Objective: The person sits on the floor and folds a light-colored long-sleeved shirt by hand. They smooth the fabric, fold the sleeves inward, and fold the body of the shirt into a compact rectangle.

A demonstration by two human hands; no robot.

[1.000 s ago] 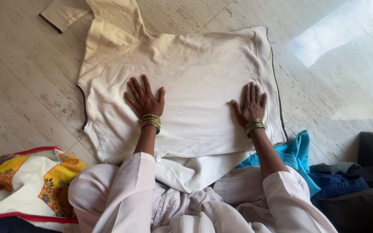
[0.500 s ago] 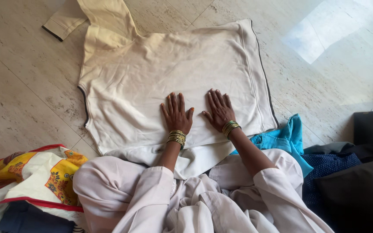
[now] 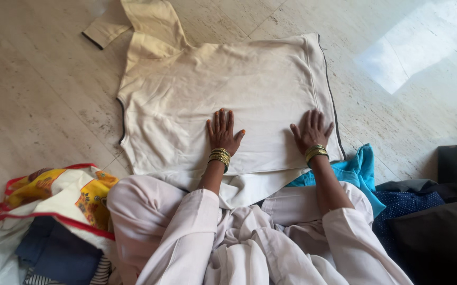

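Observation:
A cream shirt (image 3: pixel 223 89) lies spread flat on the pale stone floor, one sleeve reaching toward the upper left. My left hand (image 3: pixel 222 132) presses palm down on the shirt's lower middle, fingers spread. My right hand (image 3: pixel 311 131) lies flat near the shirt's right hem, fingers apart. Both wrists wear gold bangles. Neither hand grips anything. My knees in pale trousers sit just below the shirt's near edge.
A bag with a yellow floral and red-trimmed cloth (image 3: pixel 54 195) over dark folded clothes sits at the lower left. A turquoise garment (image 3: pixel 358 171) and dark blue and black clothes (image 3: pixel 424 221) lie at the lower right. Bright sun patch (image 3: pixel 413 50) on the floor.
Both hands came together at the shirt's middle half a second ago, then slid apart; my right hand now rests near the right hem and my left hand sits left of centre.

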